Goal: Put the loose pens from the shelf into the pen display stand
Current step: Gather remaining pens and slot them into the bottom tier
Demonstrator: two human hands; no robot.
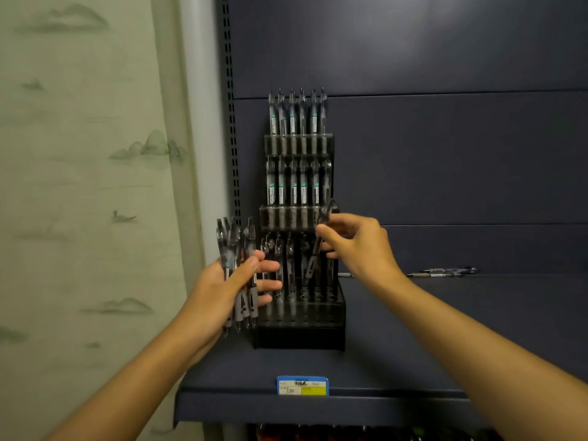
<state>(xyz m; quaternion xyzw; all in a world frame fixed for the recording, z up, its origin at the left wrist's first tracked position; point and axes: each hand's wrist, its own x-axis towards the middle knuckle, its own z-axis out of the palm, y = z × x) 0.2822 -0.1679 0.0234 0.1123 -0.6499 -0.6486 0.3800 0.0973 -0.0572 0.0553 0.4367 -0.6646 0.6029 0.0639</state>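
A black tiered pen display stand (299,335) stands on the dark shelf (445,329). Its top and middle tiers are full of clear pens with teal labels; the bottom tier holds several. My left hand (222,294), just left of the stand, grips a bundle of several pens (237,249) upright. My right hand (356,246) pinches a single pen (318,246), tilted, its tip over the bottom tier's right side. A few loose pens (445,272) lie at the back of the shelf to the right.
A blue and yellow price tag (302,385) sits on the shelf's front edge. A slotted upright (232,122) and a curtain with mountain prints (79,186) bound the left side. Dark back panels rise behind the stand.
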